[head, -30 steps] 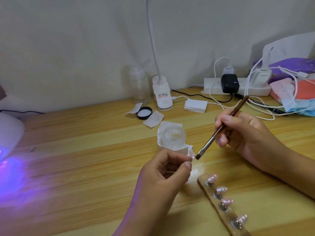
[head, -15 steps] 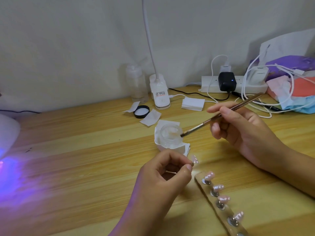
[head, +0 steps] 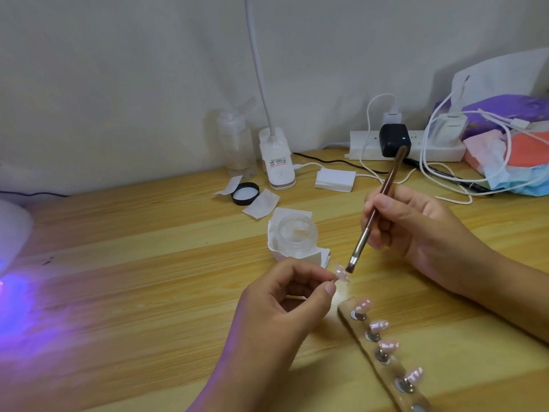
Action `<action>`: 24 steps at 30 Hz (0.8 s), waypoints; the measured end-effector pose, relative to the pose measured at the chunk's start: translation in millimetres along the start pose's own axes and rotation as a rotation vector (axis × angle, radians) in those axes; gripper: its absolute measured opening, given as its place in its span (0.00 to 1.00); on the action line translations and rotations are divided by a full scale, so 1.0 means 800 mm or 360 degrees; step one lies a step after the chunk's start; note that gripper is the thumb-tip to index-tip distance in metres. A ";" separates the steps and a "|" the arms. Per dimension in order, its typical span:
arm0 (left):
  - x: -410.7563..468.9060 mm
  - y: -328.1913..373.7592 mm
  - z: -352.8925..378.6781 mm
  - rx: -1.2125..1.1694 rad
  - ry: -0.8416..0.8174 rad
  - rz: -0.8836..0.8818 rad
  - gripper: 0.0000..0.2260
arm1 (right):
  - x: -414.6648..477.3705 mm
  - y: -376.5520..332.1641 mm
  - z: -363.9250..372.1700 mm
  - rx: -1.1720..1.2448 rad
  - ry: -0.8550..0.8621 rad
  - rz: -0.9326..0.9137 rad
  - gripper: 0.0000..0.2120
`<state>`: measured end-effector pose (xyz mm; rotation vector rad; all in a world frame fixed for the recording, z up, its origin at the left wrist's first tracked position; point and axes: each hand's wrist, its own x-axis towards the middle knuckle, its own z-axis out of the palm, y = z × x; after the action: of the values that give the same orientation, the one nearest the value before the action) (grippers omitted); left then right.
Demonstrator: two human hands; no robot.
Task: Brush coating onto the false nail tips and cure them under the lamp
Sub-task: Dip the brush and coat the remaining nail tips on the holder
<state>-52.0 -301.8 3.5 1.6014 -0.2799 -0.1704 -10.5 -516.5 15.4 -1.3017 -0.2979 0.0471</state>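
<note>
My left hand (head: pixel 285 304) pinches a small stand that carries a pale pink false nail tip (head: pixel 341 273), held up above the table. My right hand (head: pixel 416 230) grips a brown-handled flat brush (head: pixel 375 215), bristles down and just touching the upper edge of that tip. An open clear jar of coating (head: pixel 295 234) sits on white paper right behind the tip. A wooden holder strip (head: pixel 386 364) at the lower right carries several more pink tips on metal pegs. The curing lamp (head: pixel 12 233) glows violet at the left edge.
A black jar lid (head: pixel 245 193) and paper scraps lie behind the jar. A white clip lamp (head: pixel 276 162), a clear bottle (head: pixel 237 147), a pad stack (head: pixel 335 179), a power strip (head: pixel 407 148) with cables and piled bags stand along the wall.
The brush has left the jar and swung down and right, its bristles now at the nail tip. My left hand has kept the tip in nearly the same place.
</note>
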 end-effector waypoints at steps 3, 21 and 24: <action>0.000 0.000 0.001 0.0005 0.0006 -0.0001 0.04 | -0.001 0.002 0.002 -0.0043 -0.0056 -0.0008 0.11; -0.001 0.002 0.001 0.0033 -0.0023 0.0014 0.02 | -0.001 -0.002 0.003 -0.0059 0.0052 0.0004 0.06; -0.001 0.002 0.001 0.0041 -0.0027 0.0011 0.02 | -0.003 -0.002 0.006 -0.0082 -0.0035 0.0030 0.05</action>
<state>-52.9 -302.9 4.8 1.6248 -0.3021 -0.1757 -14.1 -512.9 17.4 -1.3558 -0.3074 0.0705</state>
